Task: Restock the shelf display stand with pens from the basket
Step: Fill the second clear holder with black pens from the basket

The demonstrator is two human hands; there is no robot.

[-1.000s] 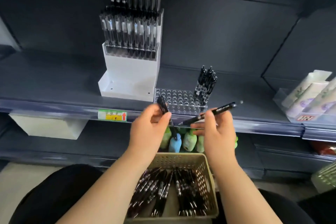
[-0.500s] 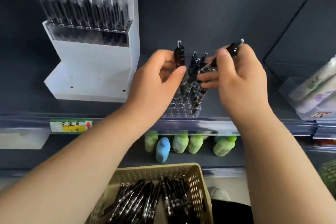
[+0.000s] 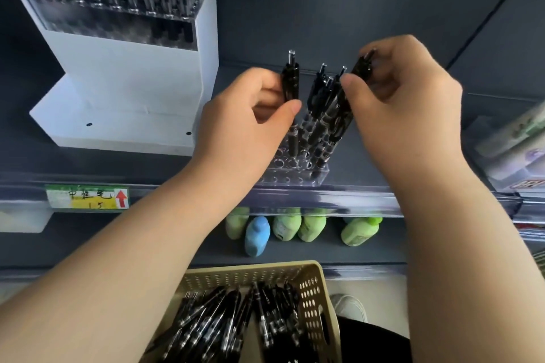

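A clear display stand (image 3: 298, 175) full of round holes sits on the dark shelf, with several black pens (image 3: 320, 97) standing in its right side. My left hand (image 3: 244, 127) pinches an upright black pen (image 3: 291, 84) whose tip reaches down into the stand. My right hand (image 3: 404, 103) grips another black pen (image 3: 362, 65), tilted, with its lower end among the standing pens. A beige perforated basket (image 3: 312, 298) holding several black pens lies below, near my body.
A white tiered holder (image 3: 124, 79) with clear-barrelled pens stands to the left on the same shelf. A price label (image 3: 87, 197) is fixed to the shelf edge. Green and blue bottles (image 3: 290, 224) line the lower shelf. Packaged goods (image 3: 516, 144) sit at the right.
Both hands rose from above the basket to the stand, each carrying a pen. The pens turned from slanted to nearly upright and now reach into the stand.
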